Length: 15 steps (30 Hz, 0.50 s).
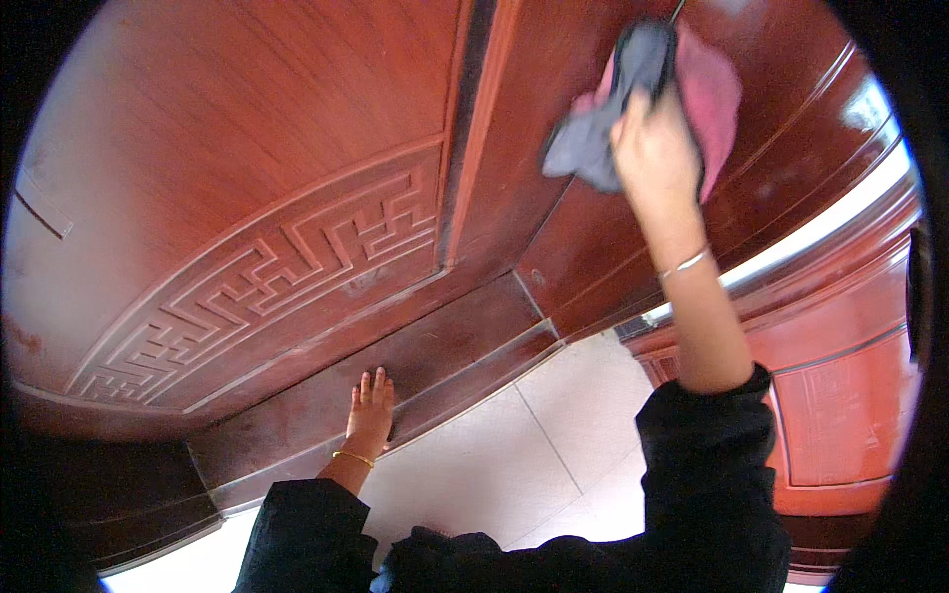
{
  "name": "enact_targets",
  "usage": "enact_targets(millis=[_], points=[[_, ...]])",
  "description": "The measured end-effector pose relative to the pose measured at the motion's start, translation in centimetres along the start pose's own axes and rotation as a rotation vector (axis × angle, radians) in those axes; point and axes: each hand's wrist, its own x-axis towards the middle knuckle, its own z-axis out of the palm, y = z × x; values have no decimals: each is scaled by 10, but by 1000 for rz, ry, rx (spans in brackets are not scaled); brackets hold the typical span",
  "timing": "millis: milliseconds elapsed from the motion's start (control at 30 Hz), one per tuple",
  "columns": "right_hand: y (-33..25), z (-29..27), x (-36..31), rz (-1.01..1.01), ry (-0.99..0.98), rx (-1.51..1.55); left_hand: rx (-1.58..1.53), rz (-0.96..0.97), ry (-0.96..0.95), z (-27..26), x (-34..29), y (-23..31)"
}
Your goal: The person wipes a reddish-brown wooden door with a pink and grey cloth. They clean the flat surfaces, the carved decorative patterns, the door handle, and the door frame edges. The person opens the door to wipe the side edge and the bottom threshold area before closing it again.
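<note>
My right hand (652, 148) is raised at the upper right, its fingers closed on a cloth (593, 148) with a grey side and a pink side. The cloth lies against a glossy red-brown wooden side panel (554, 217), and its edges are slightly blurred. Lower down, my left hand (371, 410) rests flat with fingers stretched out on the dark wooden base ledge (445, 341) below the large panel. Nothing is in that hand.
A big red-brown wooden panel (297, 119) with a carved key-pattern band (267, 282) fills the left. Pale floor tiles (494, 445) lie below the ledge. More red wooden furniture (840, 405) stands at the right.
</note>
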Motion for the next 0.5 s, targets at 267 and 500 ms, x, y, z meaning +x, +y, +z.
enact_targets(millis=[267, 500], points=[[-128, 141, -259, 576, -575, 772, 6, 4, 17, 1, -2, -1], [-90, 44, -167, 196, -562, 589, 52, -3, 52, -1, -2, 5]])
